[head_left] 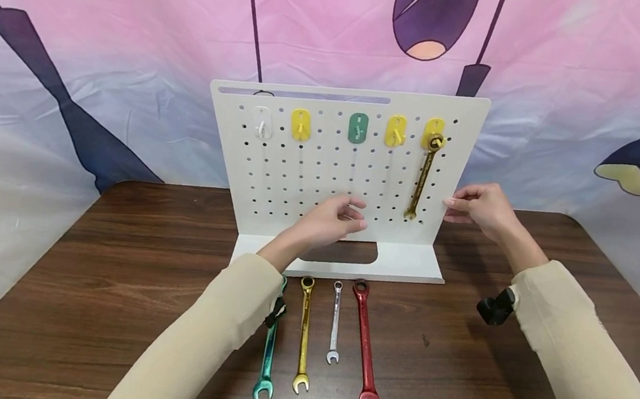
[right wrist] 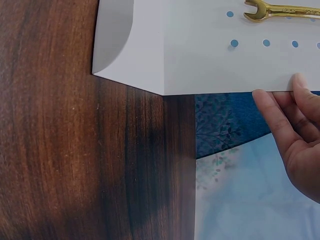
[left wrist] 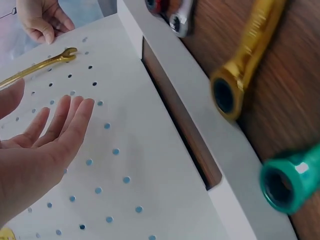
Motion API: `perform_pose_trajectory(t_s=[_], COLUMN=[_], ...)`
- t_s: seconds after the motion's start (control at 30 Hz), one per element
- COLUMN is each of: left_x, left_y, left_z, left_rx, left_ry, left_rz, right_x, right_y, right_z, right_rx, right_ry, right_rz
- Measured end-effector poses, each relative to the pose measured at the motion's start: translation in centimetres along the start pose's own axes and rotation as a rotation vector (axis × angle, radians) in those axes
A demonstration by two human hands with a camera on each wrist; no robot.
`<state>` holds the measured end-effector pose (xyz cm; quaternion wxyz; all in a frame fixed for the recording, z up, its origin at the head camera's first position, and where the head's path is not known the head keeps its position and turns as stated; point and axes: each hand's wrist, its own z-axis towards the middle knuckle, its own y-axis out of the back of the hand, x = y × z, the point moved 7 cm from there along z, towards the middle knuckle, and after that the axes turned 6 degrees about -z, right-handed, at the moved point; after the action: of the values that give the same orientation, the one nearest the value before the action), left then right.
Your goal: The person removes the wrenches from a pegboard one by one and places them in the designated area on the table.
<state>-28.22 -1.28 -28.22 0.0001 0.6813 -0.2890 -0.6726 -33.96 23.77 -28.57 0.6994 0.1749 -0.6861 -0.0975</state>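
Observation:
A white pegboard (head_left: 329, 168) stands upright on the table. From its far-right yellow hook hangs a gold wrench (head_left: 419, 181) by its ring end, open end down. My right hand (head_left: 485, 208) pinches the board's right edge; in the right wrist view the thumb (right wrist: 300, 82) lies at the front face. My left hand (head_left: 329, 220) hovers before the board's lower middle, fingers loosely bent, holding nothing. In front of the board lie a green wrench (head_left: 268, 358), partly hidden by the left sleeve, another gold wrench (head_left: 304, 336), a small silver wrench (head_left: 335, 323) and a red wrench (head_left: 365, 343).
Four other hooks hold nothing: a white hook (head_left: 263, 123), a yellow hook (head_left: 301, 125), a green hook (head_left: 357, 129) and another yellow hook (head_left: 395, 131). The board's base (head_left: 407, 262) rests on the dark wooden table (head_left: 109, 281). A printed cloth (head_left: 154, 42) hangs behind.

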Motion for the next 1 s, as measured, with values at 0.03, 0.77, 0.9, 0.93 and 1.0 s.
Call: perform_pose_trajectory(t_s=[0.03, 0.77, 0.9, 0.93, 1.0], left_x=[-0.2, -4.3, -4.9, -5.1, -5.3], left_y=[-0.1, -2.6, -3.0, -3.0, -3.1], left_z=[0.1, 3.0, 3.4, 3.5, 3.6], left_rx=[-0.001, -0.055, -0.056, -0.058, -0.059], left_ry=[-0.010, -0.103, -0.106, -0.107, -0.116], left_rz=[0.008, 0.045, 0.050, 0.049, 0.042], right_x=[0.0, 0.0, 0.0, 0.0, 0.0], right_y=[0.0, 0.0, 0.0, 0.0, 0.0], right_z=[0.0, 0.0, 0.0, 0.0, 0.0], right_rx=[0.001, -0.005, -0.010, -0.011, -0.012], right_ry=[0.000, 0.005, 0.006, 0.006, 0.007], right_rz=[0.005, -0.008, -0.021, -0.024, -0.029])
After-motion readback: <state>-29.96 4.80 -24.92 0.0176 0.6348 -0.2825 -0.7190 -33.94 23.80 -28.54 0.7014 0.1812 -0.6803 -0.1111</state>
